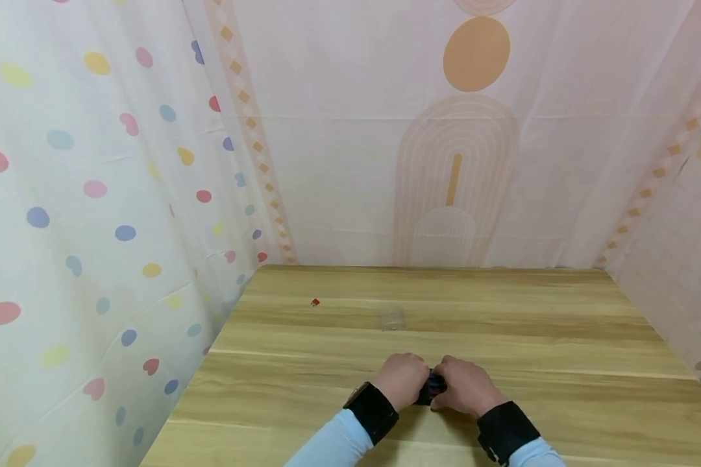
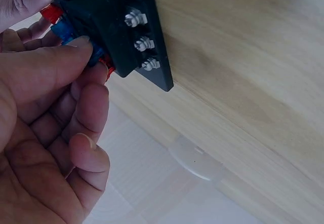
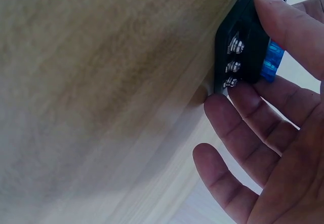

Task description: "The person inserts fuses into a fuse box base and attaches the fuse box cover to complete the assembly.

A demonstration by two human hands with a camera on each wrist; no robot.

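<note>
A black fuse block [image 2: 114, 24] is being held near the table's [image 1: 280, 389] front.
A small red piece [image 1: 315, 302] is lying farther back, the left hand [image 1: 403, 380] is pinching a blue blade fuse [image 2: 96, 54], and the right hand [image 1: 465, 385] is gripping the block.

Here's the pale wood-grain counter [image 1: 537, 324], stretching wide; behind it hangs a pinkish-white fabric curtain [image 1: 333, 162] with tan arches, and leftward, a white curtain [image 1: 93, 259] sprinkled with colourful dots and hearts!
</note>
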